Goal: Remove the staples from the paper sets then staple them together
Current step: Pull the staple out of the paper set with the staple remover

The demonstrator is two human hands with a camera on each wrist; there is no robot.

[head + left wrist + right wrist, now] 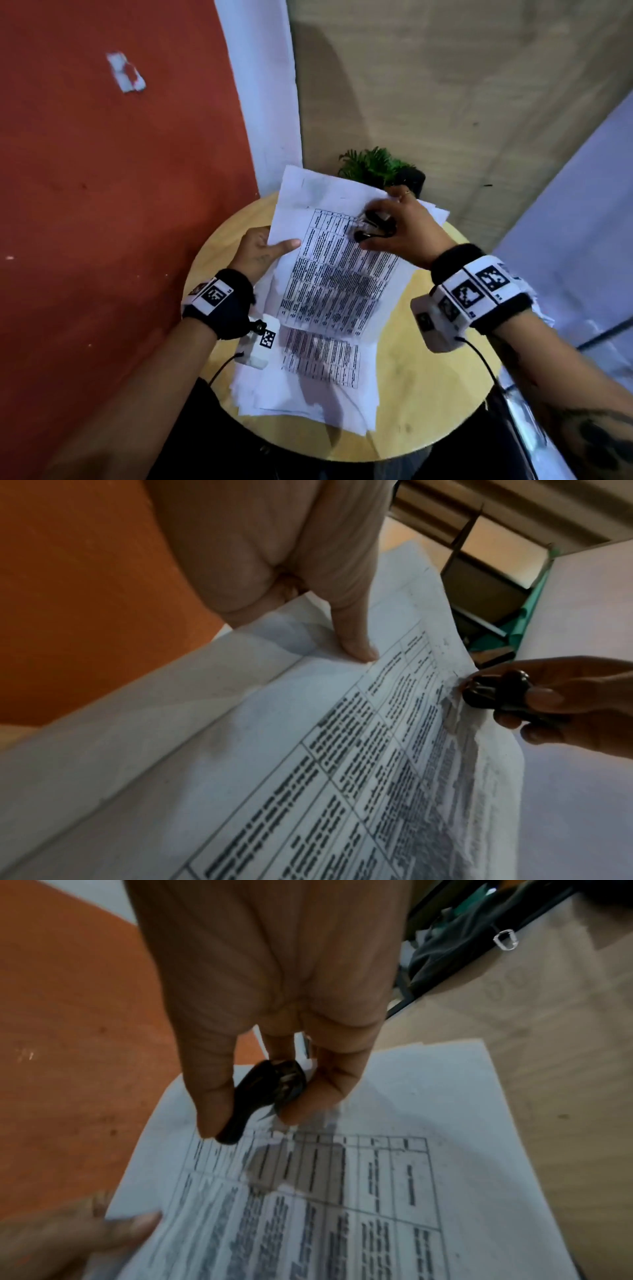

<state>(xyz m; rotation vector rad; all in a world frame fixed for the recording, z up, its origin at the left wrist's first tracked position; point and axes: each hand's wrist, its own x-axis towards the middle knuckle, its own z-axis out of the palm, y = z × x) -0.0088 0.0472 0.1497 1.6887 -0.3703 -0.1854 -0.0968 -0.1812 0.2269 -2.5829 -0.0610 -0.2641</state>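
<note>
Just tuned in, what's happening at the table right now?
A person is working on a paper set held up over a round table. The left hand pinches its left edge, while the right hand grips a black staple remover at the set's top corner. Whether the staple is out yet cannot be seen. More loose sheets lie on the table underneath, and a small plant stands at the far edge.

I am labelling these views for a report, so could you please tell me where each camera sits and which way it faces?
Head: on the head, looking down at the round yellow wooden table; both forearms show.
Left wrist: along the left hand, which pinches the white printed paper set.
Right wrist: along the right hand, which grips the small black staple remover.
Shared: the wrist views both show the remover and paper.
</note>
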